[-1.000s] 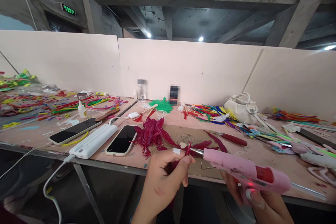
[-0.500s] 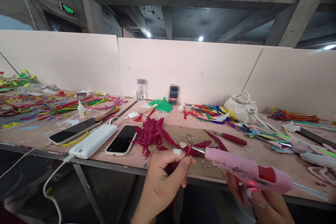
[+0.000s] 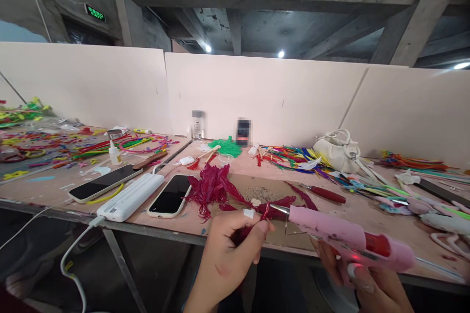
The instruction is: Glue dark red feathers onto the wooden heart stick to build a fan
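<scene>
Overall: pinkish worktop (image 3: 271,168), with a sheet of brown cardboard (image 3: 270,182) lying on it beyond the hands. Pink hot-glue gun (image 3: 330,227) at the front edge, aimed left; right hand (image 3: 370,283) wrapped round its grip, trigger state hidden, cannot tell. Crimson petal heap (image 3: 211,186) lies just beyond the left hand (image 3: 235,249), whose thumb and forefinger pinch a twisted red stem (image 3: 267,209), top end standing proud of the fingers. Metal nozzle (image 3: 281,210) right at the stem; contact or slight gap not resolvable. Judgement: keep the gun braced, squeeze lightly for a thin bead, roll the stem slowly rather than sweeping the tip, thumb kept below the heat.
</scene>
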Demonstrator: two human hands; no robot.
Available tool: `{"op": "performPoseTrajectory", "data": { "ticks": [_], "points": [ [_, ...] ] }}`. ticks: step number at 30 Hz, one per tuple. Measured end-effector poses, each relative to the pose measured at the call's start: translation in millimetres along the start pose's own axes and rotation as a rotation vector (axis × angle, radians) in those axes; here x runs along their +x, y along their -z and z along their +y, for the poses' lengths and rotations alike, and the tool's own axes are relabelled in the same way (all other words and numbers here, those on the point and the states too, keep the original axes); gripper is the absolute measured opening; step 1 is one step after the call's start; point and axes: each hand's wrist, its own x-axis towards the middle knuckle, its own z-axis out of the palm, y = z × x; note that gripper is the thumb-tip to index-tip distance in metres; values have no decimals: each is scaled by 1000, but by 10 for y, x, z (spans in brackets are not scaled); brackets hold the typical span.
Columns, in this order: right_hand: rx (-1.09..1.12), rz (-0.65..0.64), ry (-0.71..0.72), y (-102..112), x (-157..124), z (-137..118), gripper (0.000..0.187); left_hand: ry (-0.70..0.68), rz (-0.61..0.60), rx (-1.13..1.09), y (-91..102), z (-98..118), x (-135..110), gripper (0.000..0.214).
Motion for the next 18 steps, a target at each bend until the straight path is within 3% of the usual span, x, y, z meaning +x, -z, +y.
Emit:
{"op": "performPoseTrajectory", "data": {
  "ticks": [6,12,18],
  "points": [
    [1,-71,31,34,-8,22,53,18,8,16,3,20,-10,41],
    [8,85,-21,-46,-30,-57,52,3,22,35,6,-30,-8,45],
    [-94,-71,5,57,30,-48,53,-7,93,-23,9,-122,-73,31]
  ]
}}
